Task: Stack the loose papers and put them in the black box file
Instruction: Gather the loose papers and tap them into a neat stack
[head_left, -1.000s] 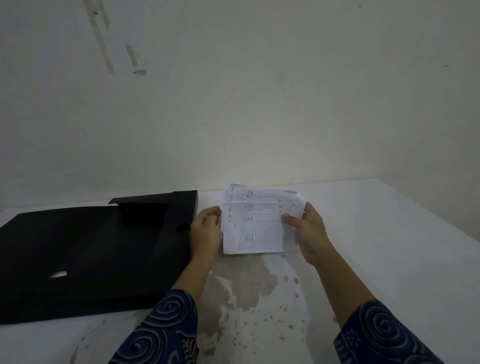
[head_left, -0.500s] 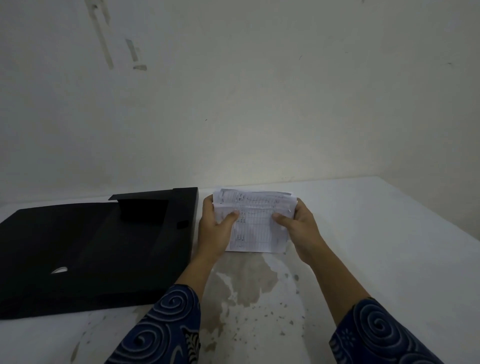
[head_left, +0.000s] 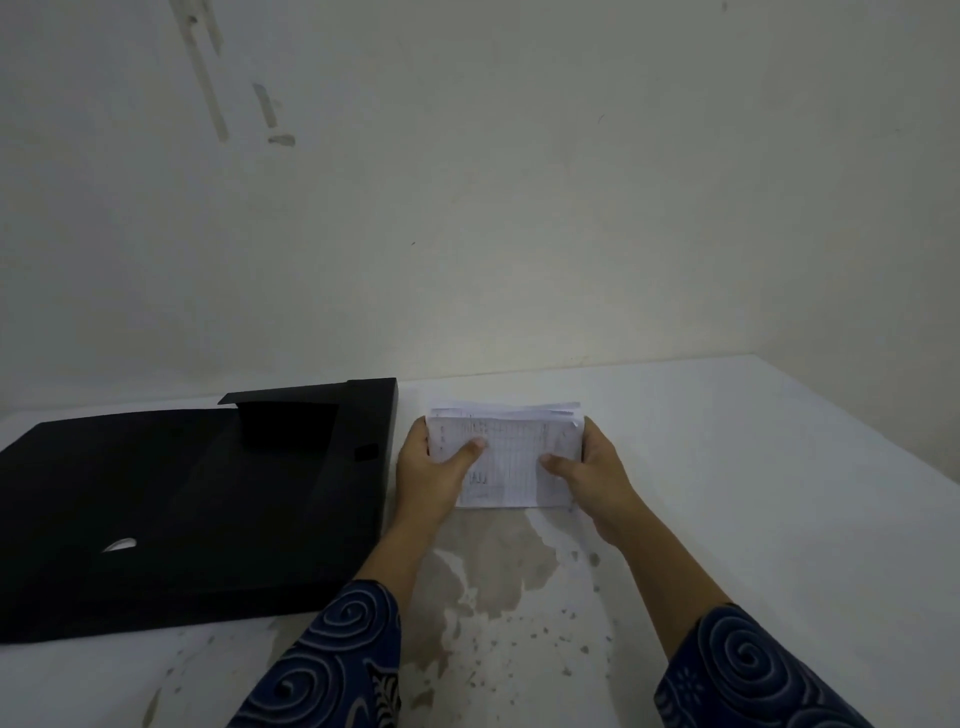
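A stack of white printed papers (head_left: 511, 457) stands on its lower edge on the white table, tilted toward me, with printed grid lines on the front sheet. My left hand (head_left: 431, 467) grips its left side, thumb across the front. My right hand (head_left: 592, 473) holds its right side the same way. The top edges of the sheets are slightly uneven. The black box file (head_left: 182, 499) lies open and flat to the left of my left hand, its lid spread toward the left, its inside dark.
The white table (head_left: 753, 493) has a worn brownish patch (head_left: 498, 571) in front of me. A pale wall rises right behind the table. Both forearms wear dark blue sleeves with a swirl pattern.
My left hand closed onto the left edge of the papers. Both hands drew the sheets together into a squarer stack and lowered it onto the table.
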